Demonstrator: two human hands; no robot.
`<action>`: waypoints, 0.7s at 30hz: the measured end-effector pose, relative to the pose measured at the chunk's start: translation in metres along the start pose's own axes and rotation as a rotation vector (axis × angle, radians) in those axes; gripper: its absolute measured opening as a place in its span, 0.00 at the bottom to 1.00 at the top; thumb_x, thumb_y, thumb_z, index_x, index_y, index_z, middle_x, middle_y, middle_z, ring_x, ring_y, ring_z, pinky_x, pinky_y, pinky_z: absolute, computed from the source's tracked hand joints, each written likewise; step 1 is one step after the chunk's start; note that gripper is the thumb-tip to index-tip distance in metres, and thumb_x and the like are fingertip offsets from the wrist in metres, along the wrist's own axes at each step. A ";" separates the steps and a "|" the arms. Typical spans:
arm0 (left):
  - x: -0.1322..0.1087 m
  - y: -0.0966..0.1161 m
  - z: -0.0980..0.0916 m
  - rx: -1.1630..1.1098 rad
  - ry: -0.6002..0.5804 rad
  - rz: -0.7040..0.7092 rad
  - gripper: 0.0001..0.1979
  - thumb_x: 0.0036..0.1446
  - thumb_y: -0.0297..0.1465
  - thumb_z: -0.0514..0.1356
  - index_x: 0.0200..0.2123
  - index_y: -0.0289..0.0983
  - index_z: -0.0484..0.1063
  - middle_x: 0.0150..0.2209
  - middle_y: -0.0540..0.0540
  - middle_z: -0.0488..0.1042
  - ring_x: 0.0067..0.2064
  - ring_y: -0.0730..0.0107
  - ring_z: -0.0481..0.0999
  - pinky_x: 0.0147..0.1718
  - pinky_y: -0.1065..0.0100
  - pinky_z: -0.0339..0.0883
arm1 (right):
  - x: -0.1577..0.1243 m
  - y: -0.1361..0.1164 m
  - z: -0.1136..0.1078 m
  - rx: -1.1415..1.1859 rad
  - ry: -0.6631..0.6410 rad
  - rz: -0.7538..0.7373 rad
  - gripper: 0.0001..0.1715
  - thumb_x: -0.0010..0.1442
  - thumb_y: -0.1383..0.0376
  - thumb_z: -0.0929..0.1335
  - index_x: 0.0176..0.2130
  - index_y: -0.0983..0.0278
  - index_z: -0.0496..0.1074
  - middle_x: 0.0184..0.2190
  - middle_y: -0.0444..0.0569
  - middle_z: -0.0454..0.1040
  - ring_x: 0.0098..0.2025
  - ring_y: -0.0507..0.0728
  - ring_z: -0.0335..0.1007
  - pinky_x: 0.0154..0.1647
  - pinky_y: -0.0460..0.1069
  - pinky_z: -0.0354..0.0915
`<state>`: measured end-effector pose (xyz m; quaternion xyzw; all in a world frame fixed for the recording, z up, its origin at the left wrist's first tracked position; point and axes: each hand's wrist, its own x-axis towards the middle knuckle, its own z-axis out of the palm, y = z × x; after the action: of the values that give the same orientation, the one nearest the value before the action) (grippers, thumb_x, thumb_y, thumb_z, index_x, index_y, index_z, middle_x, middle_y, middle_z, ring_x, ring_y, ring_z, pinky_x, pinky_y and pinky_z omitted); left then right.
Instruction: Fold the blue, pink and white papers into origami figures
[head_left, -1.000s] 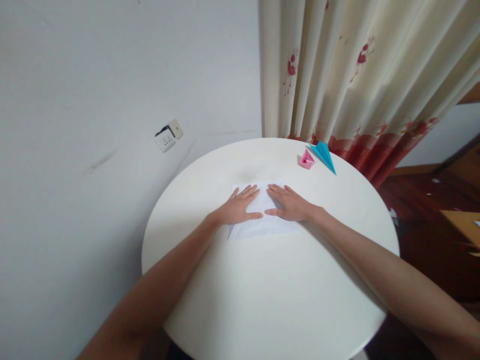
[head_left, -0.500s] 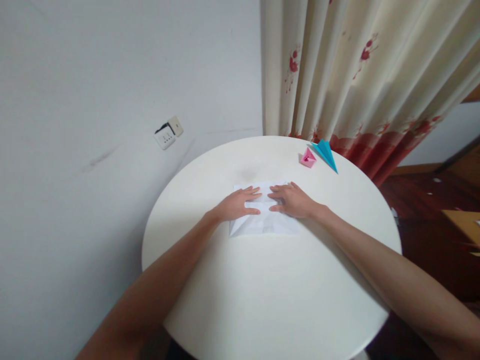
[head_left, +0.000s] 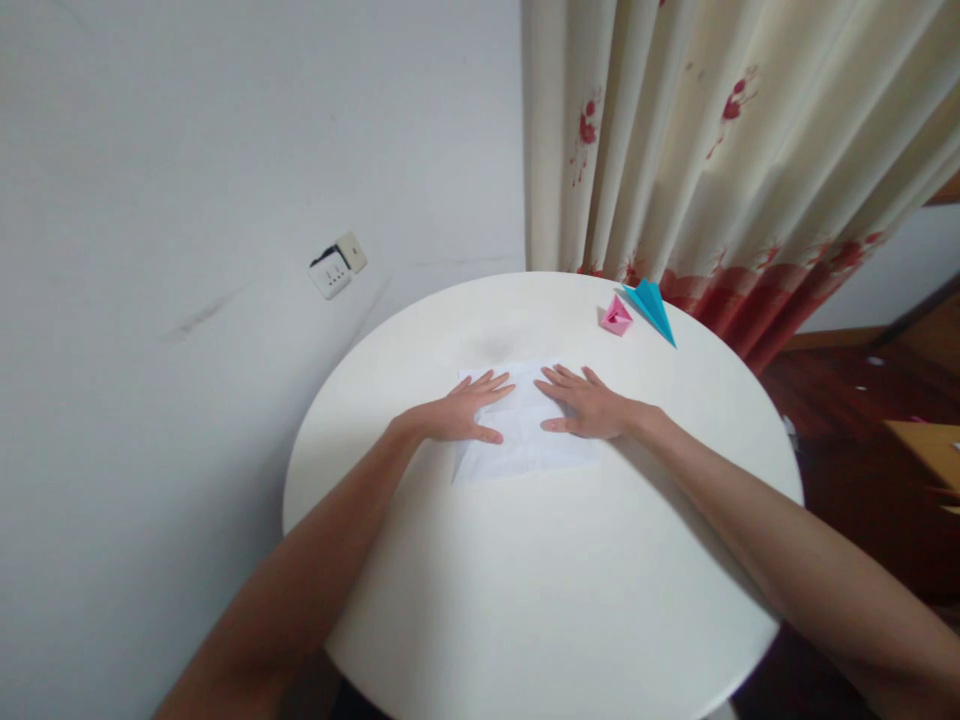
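Our left arm (head_left: 307,570) reaches in from seven o'clock, our right arm (head_left: 757,540) from four. Our left hand (head_left: 459,410) lies palm-down, fingers (head_left: 493,394) spread toward two o'clock; our right hand (head_left: 591,404) mirrors it, fingers toward ten.

No readable text, labels, brands, numbers or signs. Wall socket (head_left: 327,281): dark slots only, any print too small to make out.
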<state>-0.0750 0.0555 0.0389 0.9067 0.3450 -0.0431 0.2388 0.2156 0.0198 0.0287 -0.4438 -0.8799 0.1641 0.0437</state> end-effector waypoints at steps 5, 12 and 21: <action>-0.001 0.000 0.000 0.076 -0.056 -0.034 0.54 0.57 0.56 0.59 0.74 0.42 0.32 0.74 0.40 0.31 0.74 0.48 0.28 0.68 0.46 0.23 | -0.003 0.008 -0.006 0.033 -0.116 0.057 0.61 0.58 0.36 0.66 0.74 0.58 0.38 0.75 0.52 0.34 0.76 0.68 0.26 0.71 0.72 0.25; -0.002 0.003 -0.005 0.076 -0.089 -0.047 0.54 0.58 0.56 0.58 0.74 0.41 0.31 0.74 0.41 0.29 0.74 0.47 0.26 0.68 0.43 0.22 | -0.003 0.006 -0.008 0.009 -0.017 0.120 0.49 0.57 0.43 0.71 0.70 0.54 0.57 0.72 0.52 0.51 0.74 0.72 0.41 0.68 0.76 0.25; 0.003 -0.007 -0.001 -0.091 0.137 -0.005 0.36 0.59 0.49 0.61 0.67 0.41 0.63 0.71 0.42 0.53 0.73 0.52 0.49 0.69 0.50 0.37 | 0.002 0.019 -0.002 0.222 0.329 0.053 0.12 0.62 0.60 0.69 0.34 0.59 0.83 0.46 0.51 0.82 0.49 0.65 0.76 0.63 0.65 0.57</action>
<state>-0.0768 0.0620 0.0359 0.8949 0.3642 0.0343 0.2555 0.2293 0.0326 0.0239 -0.4802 -0.8254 0.1864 0.2310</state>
